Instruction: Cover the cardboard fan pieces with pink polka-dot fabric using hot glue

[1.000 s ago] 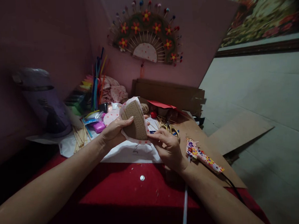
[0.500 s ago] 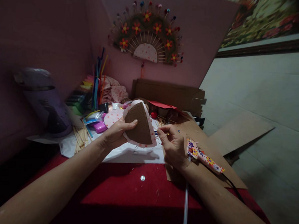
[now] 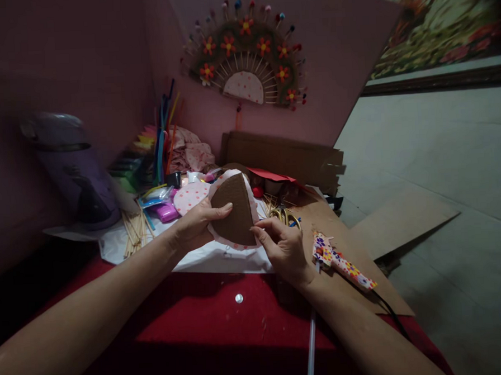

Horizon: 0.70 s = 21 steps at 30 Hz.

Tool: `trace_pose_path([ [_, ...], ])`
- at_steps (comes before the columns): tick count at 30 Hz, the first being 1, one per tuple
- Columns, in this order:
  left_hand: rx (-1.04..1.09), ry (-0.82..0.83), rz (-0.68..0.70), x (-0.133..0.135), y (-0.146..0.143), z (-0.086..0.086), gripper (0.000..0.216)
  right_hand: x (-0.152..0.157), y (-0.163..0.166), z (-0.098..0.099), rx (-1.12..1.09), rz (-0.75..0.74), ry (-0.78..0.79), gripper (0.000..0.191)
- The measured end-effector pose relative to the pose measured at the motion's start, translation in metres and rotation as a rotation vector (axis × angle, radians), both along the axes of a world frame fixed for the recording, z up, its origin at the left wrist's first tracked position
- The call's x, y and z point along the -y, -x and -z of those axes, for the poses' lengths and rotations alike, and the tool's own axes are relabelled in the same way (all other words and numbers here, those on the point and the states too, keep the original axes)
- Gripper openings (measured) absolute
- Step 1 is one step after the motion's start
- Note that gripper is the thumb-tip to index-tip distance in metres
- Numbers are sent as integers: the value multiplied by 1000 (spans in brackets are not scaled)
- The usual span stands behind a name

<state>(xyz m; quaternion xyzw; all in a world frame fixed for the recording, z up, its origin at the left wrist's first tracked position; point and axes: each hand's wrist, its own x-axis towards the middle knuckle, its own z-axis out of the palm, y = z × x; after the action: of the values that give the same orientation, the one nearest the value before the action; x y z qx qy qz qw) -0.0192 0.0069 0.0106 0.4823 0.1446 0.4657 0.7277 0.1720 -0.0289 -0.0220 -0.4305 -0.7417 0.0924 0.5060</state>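
1. Left hand [image 3: 191, 227] grips the cardboard wedge [image 3: 234, 209] at its nine o'clock edge, thumb across the face.
2. The wedge stands upright above the white sheet [image 3: 220, 258].
3. Right hand [image 3: 284, 247] pinches its five o'clock corner.
4. Patterned glue gun [image 3: 342, 262] lies at three o'clock.

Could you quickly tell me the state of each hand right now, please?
Left hand: closed, holding the cardboard wedge with its fabric edging.
Right hand: closed, pinching the wedge's lower right edge.
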Motion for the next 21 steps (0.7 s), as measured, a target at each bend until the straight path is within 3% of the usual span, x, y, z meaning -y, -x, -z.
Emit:
trace_pose_path([
  [10, 59, 24, 31, 4, -2, -3, 63, 0, 3, -1, -76, -71, 180, 21],
  [21, 68, -19, 96, 1, 1, -3, 62, 1, 5, -7, -344, -200, 329, 25],
])
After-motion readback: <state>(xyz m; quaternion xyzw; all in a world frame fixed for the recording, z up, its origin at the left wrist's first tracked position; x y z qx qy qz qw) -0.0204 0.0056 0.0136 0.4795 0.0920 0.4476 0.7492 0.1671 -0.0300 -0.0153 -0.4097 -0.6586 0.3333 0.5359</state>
